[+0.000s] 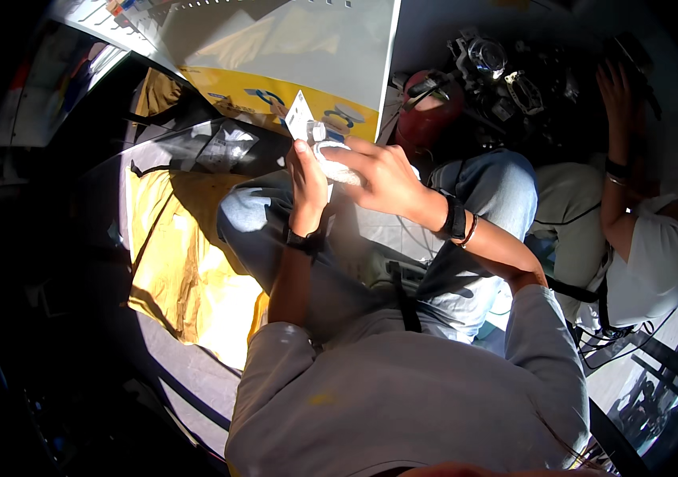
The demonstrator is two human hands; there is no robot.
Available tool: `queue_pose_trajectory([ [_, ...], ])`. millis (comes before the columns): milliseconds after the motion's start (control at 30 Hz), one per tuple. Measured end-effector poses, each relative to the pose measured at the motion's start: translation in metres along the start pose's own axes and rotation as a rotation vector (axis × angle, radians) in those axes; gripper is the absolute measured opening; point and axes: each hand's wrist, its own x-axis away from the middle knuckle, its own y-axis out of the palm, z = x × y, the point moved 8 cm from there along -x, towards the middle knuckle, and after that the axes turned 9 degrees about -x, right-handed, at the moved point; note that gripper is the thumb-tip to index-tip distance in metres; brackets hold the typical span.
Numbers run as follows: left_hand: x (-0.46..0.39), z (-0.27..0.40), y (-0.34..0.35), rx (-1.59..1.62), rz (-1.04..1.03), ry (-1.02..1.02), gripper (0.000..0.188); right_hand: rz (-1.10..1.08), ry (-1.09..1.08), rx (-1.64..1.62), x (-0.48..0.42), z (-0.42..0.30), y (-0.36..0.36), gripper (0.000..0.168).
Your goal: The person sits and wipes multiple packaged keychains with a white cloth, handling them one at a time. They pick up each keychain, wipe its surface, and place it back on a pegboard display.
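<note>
In front of my knees, my left hand (309,188) is closed on a small white card-like piece (299,116) with printing, which stands up past the thumb. A small clear-and-white part (317,131) shows beside the card; its exact kind is unclear. My right hand (386,179) reaches in from the other side, its fingers bent over a white bundle (339,170), perhaps cloth or coiled cord. The two hands almost meet, and the bundle lies between them. The fingers hide much of what they hold.
A grey panel with a yellow printed band (356,116) stands just beyond my hands. Yellow crumpled sheeting (189,262) lies at left. A red rounded object (425,119) and assorted metal parts (488,56) are at upper right. A co-worker's hand (615,89) is further right.
</note>
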Motion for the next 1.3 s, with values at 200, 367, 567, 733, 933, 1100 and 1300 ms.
queue_pose_trajectory([
  [200, 0.001, -0.013, 0.001, -0.087, -0.065, -0.011, 0.068, -0.038, 0.007, 0.015, 0.005, 0.001, 0.008, 0.043],
  [367, -0.004, -0.007, 0.005, 0.252, -0.096, -0.034, 0.072, 0.007, -0.096, -0.039, 0.005, -0.005, 0.003, 0.044],
  [567, -0.001, -0.002, 0.017, 0.432, -0.253, -0.183, 0.082, 0.011, -0.103, -0.066, 0.017, -0.001, 0.008, 0.047],
  [733, 0.000, 0.004, 0.016, 0.474, -0.233, -0.180, 0.082, 0.058, -0.164, -0.074, 0.017, -0.003, 0.005, 0.043],
  [933, 0.003, 0.001, 0.012, 0.555, -0.218, -0.173, 0.079, 0.092, -0.108, -0.046, 0.012, 0.002, -0.006, 0.041],
  [1100, 0.004, 0.008, 0.008, 0.648, -0.301, -0.100, 0.076, 0.088, -0.159, -0.007, 0.010, 0.004, -0.012, 0.041],
  [1300, 0.005, 0.009, 0.005, 0.097, -0.152, 0.090, 0.068, 0.301, -0.195, -0.220, 0.005, 0.006, -0.046, 0.043],
])
